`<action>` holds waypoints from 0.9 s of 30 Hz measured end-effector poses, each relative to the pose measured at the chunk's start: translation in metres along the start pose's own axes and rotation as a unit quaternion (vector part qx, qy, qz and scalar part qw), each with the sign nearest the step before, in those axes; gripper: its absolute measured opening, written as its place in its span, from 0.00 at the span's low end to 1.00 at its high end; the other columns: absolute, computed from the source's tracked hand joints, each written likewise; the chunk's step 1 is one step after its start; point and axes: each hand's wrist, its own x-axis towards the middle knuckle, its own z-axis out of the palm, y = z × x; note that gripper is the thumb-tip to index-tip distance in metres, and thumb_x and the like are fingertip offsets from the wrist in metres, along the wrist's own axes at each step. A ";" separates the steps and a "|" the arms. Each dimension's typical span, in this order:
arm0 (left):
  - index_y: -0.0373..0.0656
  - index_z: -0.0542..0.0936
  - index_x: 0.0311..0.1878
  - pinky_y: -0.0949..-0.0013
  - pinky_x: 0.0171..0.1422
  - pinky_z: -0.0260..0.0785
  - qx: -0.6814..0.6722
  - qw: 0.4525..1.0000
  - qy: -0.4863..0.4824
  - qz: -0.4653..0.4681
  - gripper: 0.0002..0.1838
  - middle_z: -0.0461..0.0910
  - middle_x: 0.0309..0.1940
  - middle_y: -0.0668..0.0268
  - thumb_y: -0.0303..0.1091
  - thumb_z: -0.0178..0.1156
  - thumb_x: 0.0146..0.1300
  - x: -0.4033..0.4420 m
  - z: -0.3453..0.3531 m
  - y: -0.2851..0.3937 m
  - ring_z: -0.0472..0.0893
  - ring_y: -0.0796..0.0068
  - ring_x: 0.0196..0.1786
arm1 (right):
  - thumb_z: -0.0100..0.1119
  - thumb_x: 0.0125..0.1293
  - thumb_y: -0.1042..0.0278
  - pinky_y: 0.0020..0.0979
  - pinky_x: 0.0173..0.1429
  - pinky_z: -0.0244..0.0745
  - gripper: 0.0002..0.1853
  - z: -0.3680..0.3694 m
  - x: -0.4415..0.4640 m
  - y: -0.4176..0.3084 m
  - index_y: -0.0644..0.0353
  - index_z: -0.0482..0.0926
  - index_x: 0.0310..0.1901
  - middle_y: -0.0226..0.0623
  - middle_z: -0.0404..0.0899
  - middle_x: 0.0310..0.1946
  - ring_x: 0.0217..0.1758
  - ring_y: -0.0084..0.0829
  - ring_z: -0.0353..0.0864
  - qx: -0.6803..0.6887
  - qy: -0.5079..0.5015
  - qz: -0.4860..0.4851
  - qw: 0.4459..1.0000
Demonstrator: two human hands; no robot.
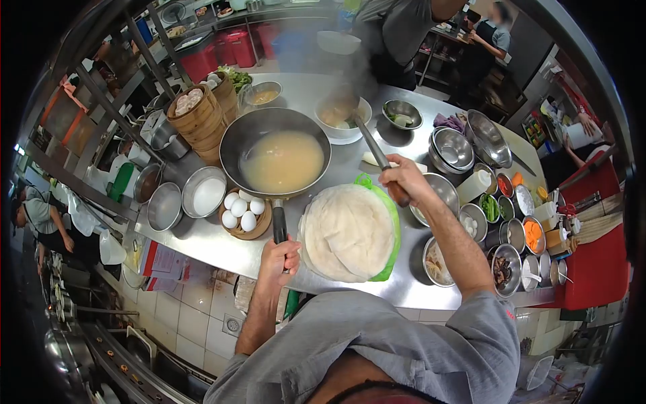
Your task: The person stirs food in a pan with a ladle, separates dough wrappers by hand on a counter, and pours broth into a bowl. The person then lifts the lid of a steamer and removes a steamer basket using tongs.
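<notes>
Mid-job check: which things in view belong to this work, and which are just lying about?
In use:
- pan, held by the left hand
- ladle, in the right hand
- white bowl by the ladle's head

Apparently just lying about:
- eggs
- bamboo steamers
- orange pieces

The person wears a grey, short-sleeved shirt (pixel 367 337) with a collar and small red marking (pixel 510 314).
</notes>
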 end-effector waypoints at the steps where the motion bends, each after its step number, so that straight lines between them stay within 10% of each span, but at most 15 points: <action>1: 0.44 0.66 0.31 0.77 0.10 0.52 0.002 1.000 0.004 0.001 0.09 0.62 0.14 0.75 0.23 0.57 0.53 0.001 0.001 -0.001 0.60 0.86 0.10 | 0.57 0.45 0.76 0.27 0.27 0.69 0.26 -0.003 0.004 0.013 0.70 0.68 0.50 0.39 0.76 0.24 0.22 0.28 0.74 -0.085 0.001 -0.008 0.996; 6: 0.44 0.67 0.32 0.78 0.10 0.51 -0.002 1.000 0.013 0.006 0.08 0.62 0.14 0.76 0.23 0.55 0.53 0.005 0.004 -0.001 0.59 0.87 0.10 | 0.57 0.45 0.75 0.34 0.33 0.71 0.31 -0.003 -0.024 0.014 0.65 0.66 0.56 0.41 0.75 0.25 0.28 0.31 0.77 -0.386 0.034 -0.097 0.917; 13: 0.45 0.65 0.30 0.77 0.10 0.52 0.011 1.000 0.001 0.010 0.10 0.62 0.14 0.76 0.23 0.57 0.51 0.011 0.006 -0.002 0.60 0.86 0.10 | 0.55 0.44 0.79 0.19 0.25 0.60 0.37 -0.032 -0.060 -0.004 0.62 0.64 0.63 0.25 0.68 0.21 0.22 0.15 0.64 -0.254 -0.062 -0.086 0.961; 27: 0.45 0.65 0.28 0.77 0.10 0.52 0.029 0.999 0.005 0.023 0.10 0.62 0.13 0.76 0.23 0.57 0.51 0.024 0.017 -0.008 0.61 0.86 0.10 | 0.56 0.50 0.78 0.27 0.09 0.53 0.25 -0.001 -0.115 -0.028 0.65 0.63 0.52 0.39 0.72 0.20 0.07 0.27 0.63 0.209 -0.146 0.198 0.946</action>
